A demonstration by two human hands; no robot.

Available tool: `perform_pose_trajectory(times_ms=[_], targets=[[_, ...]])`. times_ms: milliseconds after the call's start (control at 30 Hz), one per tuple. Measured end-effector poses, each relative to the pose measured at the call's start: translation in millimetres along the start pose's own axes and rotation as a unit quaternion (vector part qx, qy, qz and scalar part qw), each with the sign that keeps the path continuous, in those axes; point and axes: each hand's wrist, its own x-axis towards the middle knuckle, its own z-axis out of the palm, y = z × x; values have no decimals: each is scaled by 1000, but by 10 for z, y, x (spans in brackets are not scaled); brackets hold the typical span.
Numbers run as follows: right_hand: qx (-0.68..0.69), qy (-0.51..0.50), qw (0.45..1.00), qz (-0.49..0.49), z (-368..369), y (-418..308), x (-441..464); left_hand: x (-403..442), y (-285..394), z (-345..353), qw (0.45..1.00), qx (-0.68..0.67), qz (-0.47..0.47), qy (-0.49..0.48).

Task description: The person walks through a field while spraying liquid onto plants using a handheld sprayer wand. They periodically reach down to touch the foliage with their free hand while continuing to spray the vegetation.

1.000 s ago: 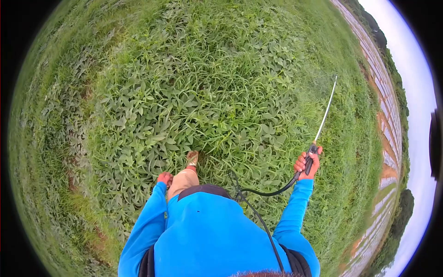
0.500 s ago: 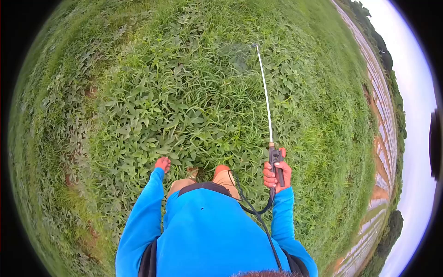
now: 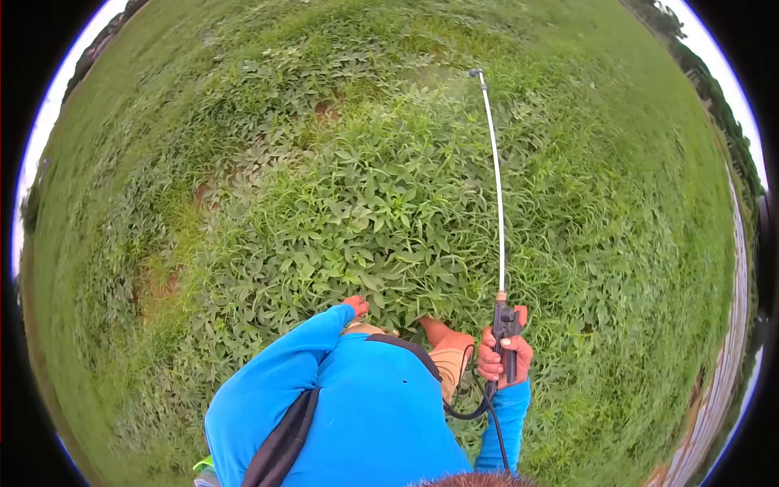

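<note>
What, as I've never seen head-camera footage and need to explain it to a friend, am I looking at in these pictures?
There is no robot here: a person is working with bare hands. Every picture comes from one camera worn on the person's head, looking forward and down. The wide lens bends the scene into a circle.

At the bottom you see the person's blue top with a black strap over it. The right hand grips the black trigger handle of a spray wand. Its thin, pale tube ends in a small nozzle, and a black hose runs back towards the body. The left hand is by the body, with nothing visible in it. Leafy plants mixed with grass cover the ground ahead.
</note>
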Motion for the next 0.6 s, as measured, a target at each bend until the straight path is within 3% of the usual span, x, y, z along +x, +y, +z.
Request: perform_pose_trajectory(times_ms=[100, 167, 267, 300, 400, 467, 600], targets=[[-61, -48, 996, 47, 63, -330, 326, -76, 355, -220, 998, 38, -40, 37], [-80, -81, 992, 63, 128, -548, 552, 99, 398, -224, 997, 72, 14, 32], [-99, -124, 985, 74, 141, -899, 788, 175, 697, -335, 987, 151, -4, 52], [-109, -150, 980, 67, 169, -1045, 900, 146, 822, -345, 992, 95, -11, 77], [-118, -140, 982, 48, 222, -1370, 1073, 292, 994, -270, 994, 46, -22, 96], [-130, -147, 980, 36, 243, -1547, 1138, 382, 1202, -225, 991, 90, -25, 97], [-150, -67, 986, -17, 191, -1838, 1175, 585, 1691, -112, 994, 78, 23, 72]])
